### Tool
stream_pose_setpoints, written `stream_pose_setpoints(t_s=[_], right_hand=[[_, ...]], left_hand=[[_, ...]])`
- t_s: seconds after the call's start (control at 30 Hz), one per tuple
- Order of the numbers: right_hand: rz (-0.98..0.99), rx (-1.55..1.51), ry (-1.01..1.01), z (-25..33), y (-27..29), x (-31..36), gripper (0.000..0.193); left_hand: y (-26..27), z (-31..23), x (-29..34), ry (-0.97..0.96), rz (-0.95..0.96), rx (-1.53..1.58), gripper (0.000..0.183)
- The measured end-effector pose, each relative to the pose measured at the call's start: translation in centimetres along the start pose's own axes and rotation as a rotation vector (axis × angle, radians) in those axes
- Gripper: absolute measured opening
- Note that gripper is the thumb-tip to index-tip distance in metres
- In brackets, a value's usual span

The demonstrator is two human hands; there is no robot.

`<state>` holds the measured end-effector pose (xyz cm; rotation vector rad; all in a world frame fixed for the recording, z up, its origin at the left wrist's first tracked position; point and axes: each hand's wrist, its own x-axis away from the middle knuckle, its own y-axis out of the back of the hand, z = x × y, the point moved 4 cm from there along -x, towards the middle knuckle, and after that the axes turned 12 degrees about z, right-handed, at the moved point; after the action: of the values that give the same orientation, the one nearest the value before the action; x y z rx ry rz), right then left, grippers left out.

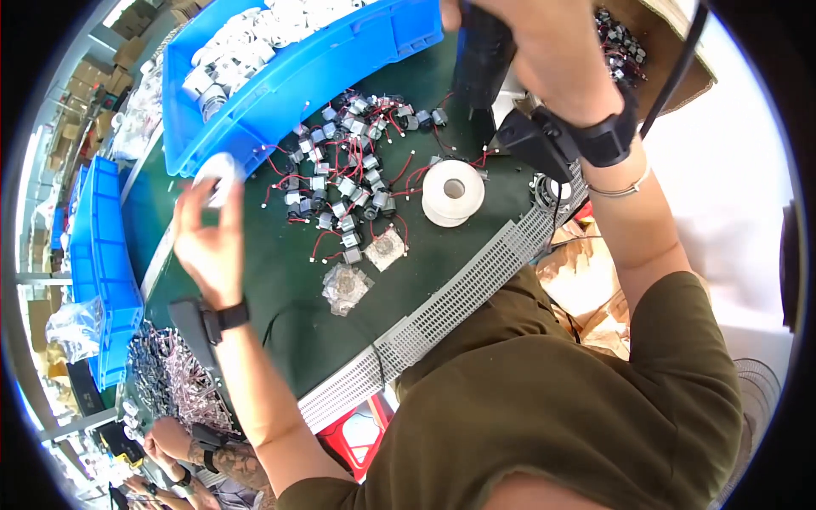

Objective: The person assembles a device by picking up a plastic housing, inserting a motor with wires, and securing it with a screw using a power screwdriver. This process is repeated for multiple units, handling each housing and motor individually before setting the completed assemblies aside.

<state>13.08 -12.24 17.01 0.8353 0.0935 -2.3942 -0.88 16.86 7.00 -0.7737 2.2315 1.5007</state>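
Observation:
My left hand is raised over the left side of the green table, pinching a round white plastic part by its lower edge, close to the blue bin's corner. My right hand reaches to the top edge of the picture and wraps round a black upright device; one fingertip shows on its far side, and the rest is cut off. Between the hands lies a heap of small motors with red wires. A white spool with a hole in its middle stands right of them.
A blue bin full of white parts stands at the back left. Two clear, crumpled-looking pieces lie near the perforated pale strip on the table's front edge. A black cable hangs at right. Another person's hand works at lower left.

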Motion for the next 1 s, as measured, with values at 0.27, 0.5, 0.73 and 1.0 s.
stream_pose_setpoints(t_s=[0.27, 0.5, 0.73, 1.0], right_hand=[[-0.007, 0.035, -0.063, -2.6, -0.8, -0.1, 0.021], [-0.310, 0.382, 0.354, -3.2, 0.7, 1.6, 0.058], [0.506, 0.333, -0.147, -7.7, -4.8, 4.9, 0.035], [0.425, -0.309, -0.340, -8.0, -5.7, 3.9, 0.030]], left_hand=[[1.7, 6.6, 2.8, 0.136, -0.128, -0.634, 0.035], [-9.0, -6.7, 0.5, -0.087, 0.622, -0.086, 0.021], [-7.6, -5.4, -0.1, 0.066, 0.311, 0.455, 0.018], [-4.3, -9.9, -2.6, -0.127, 0.425, 0.867, 0.009]])
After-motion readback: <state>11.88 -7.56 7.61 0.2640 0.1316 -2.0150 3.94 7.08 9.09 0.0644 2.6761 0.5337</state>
